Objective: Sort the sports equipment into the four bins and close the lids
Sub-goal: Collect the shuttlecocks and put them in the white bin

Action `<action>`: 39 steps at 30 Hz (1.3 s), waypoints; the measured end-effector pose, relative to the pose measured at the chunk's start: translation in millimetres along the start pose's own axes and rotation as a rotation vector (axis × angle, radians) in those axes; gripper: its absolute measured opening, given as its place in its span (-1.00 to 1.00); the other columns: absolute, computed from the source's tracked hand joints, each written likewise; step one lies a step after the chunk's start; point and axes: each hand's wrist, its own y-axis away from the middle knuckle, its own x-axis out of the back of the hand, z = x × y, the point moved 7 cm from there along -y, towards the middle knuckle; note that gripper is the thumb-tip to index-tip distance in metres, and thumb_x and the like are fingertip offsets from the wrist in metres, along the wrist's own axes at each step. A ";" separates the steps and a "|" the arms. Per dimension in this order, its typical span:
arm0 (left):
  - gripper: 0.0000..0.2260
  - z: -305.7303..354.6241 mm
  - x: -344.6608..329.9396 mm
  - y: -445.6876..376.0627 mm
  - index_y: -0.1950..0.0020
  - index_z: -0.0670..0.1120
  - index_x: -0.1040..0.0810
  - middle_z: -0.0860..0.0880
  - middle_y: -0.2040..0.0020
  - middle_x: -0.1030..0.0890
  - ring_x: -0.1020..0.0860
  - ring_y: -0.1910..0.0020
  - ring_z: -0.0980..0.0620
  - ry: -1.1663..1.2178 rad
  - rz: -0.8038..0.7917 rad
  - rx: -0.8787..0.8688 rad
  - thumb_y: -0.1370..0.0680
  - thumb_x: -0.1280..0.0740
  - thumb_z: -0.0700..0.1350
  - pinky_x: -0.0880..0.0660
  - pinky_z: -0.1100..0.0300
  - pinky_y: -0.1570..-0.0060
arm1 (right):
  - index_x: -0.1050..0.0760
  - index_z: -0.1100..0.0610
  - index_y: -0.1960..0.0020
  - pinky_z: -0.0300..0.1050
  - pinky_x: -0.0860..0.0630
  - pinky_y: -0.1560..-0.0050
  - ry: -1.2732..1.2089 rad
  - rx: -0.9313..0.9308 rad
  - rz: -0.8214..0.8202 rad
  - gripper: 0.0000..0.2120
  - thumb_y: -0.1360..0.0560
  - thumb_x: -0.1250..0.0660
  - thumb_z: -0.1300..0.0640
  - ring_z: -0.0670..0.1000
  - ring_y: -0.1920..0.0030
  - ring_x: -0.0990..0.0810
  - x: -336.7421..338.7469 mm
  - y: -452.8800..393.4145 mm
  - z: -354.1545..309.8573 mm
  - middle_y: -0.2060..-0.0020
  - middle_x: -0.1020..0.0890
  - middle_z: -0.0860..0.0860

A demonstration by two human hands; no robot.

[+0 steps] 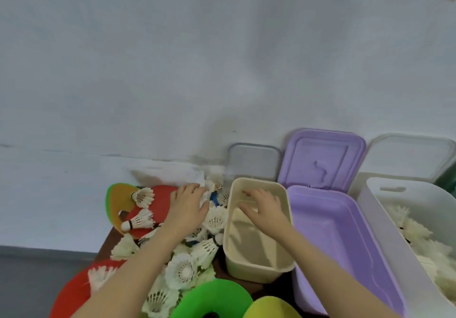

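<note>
A heap of white shuttlecocks (181,268) lies on the table among red (160,204), green (214,298) and yellow (269,307) flat discs. My left hand (188,206) reaches over the heap toward a shuttlecock (214,185) near the wall, fingers spread and holding nothing that shows. My right hand (262,206) hangs inside the beige bin (259,266), fingers relaxed and empty. To its right stand an open purple bin (345,256) and a white bin (385,219) that holds several shuttlecocks.
Three lids lean against the wall behind the bins: a grey one (254,161), a purple one (320,159) and a white one (409,154). A blue object (214,198) peeks out of the heap. The table's left edge drops to a grey floor (37,280).
</note>
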 end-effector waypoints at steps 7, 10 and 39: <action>-0.61 -53.8 -21.2 -2.2 -0.43 0.04 -0.30 0.06 -0.43 -0.27 -0.17 -0.38 -0.01 0.016 -0.129 0.026 -0.60 -0.13 0.04 -0.09 0.09 -0.26 | -0.34 -0.07 -0.37 -0.01 -0.05 -0.32 0.201 -0.005 -0.097 -0.56 -0.51 -0.21 -0.12 0.00 -0.37 -0.20 -56.0 -21.2 -30.1 -0.37 -0.32 -0.10; -0.61 -62.6 -30.6 -1.0 -0.42 0.04 -0.33 0.06 -0.42 -0.29 -0.18 -0.38 0.00 0.045 -0.149 0.004 -0.60 -0.12 0.07 -0.08 0.10 -0.23 | -0.50 -0.06 -0.17 -0.04 -0.02 -0.31 0.200 -0.032 -0.060 -0.75 -0.50 -0.25 -0.01 -0.02 -0.31 -0.26 -63.6 -25.2 -31.8 -0.27 -0.42 -0.13; -0.94 -37.8 -10.8 48.8 0.16 -0.01 -0.60 0.14 0.12 -0.57 -0.46 0.05 0.13 0.345 0.269 0.017 -0.47 -0.40 -0.17 -0.08 0.25 0.06 | -0.55 -0.05 0.20 -0.23 -0.42 0.06 -0.524 -0.197 0.440 -0.86 -0.47 -0.39 0.17 -0.16 0.22 -0.55 25.2 54.8 8.4 0.30 -0.63 -0.17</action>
